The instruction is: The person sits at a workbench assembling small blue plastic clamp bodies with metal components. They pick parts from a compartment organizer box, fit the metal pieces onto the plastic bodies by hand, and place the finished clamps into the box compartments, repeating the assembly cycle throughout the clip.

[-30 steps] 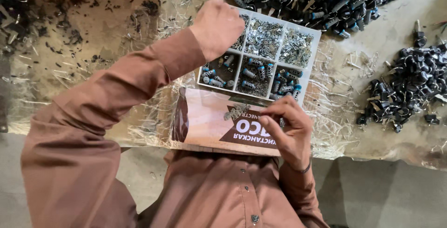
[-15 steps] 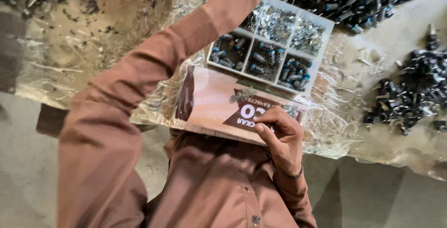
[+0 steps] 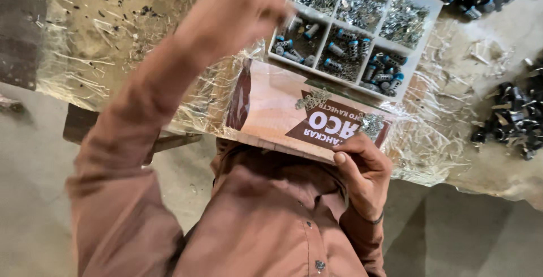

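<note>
Cardboard box [image 3: 283, 107] lies at the tabletop [image 3: 85, 45] edge, two small heaps of metal clips [image 3: 312, 99] on it | right hand [image 3: 362, 166] at 5 o'clock pinches its near edge | left hand [image 3: 237, 5] raised at 11 o'clock, blurred, grip cannot tell | parts tray [image 3: 418, 56] at 1 o'clock is full, so most pieces look unprocessed.

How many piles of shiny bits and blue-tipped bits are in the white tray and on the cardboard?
White tray compartments of shiny silver bits: 3
Tray compartments of dark blue-tipped parts: 3
Little silver heaps on the cardboard sheet held by the right hand: 2
Total: 8
</note>
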